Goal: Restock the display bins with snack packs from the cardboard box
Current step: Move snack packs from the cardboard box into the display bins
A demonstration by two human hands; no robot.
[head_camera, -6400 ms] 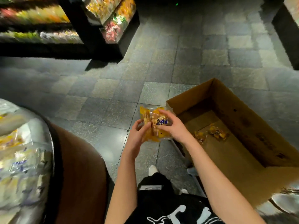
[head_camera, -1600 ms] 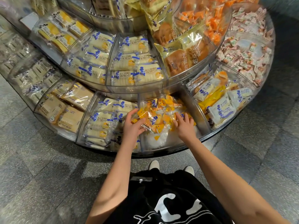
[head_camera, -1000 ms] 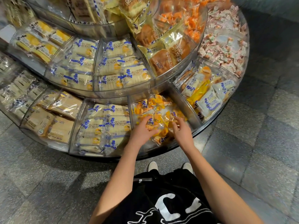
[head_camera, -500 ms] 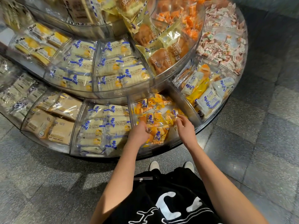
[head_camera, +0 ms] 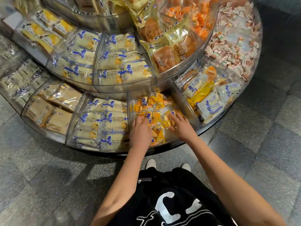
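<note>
Several small yellow snack packs [head_camera: 156, 101] with blue logos lie heaped in a clear wedge-shaped display bin [head_camera: 182, 103] on the lowest tier of a round stand. Both my hands are inside this bin, on top of the heap. My left hand [head_camera: 140, 132] lies on the left side of the pile, its fingers bent down onto the packs. My right hand [head_camera: 180, 126] rests on the right side with fingers straight and spread, touching the packs. The cardboard box is out of view.
White-and-blue HORSH packs [head_camera: 105, 121] fill the bin to the left, and white bread packs [head_camera: 208, 101] the bin to the right. Above are brown bread bags [head_camera: 171, 51] and small candies [head_camera: 232, 43]. My shoes [head_camera: 151, 163] stand on grey floor tiles close to the stand.
Earlier both hands held a yellow pack over the cardboard box. Now they are in the bin, spreading the packs; the right hand's fingers have opened flat over the pile.
</note>
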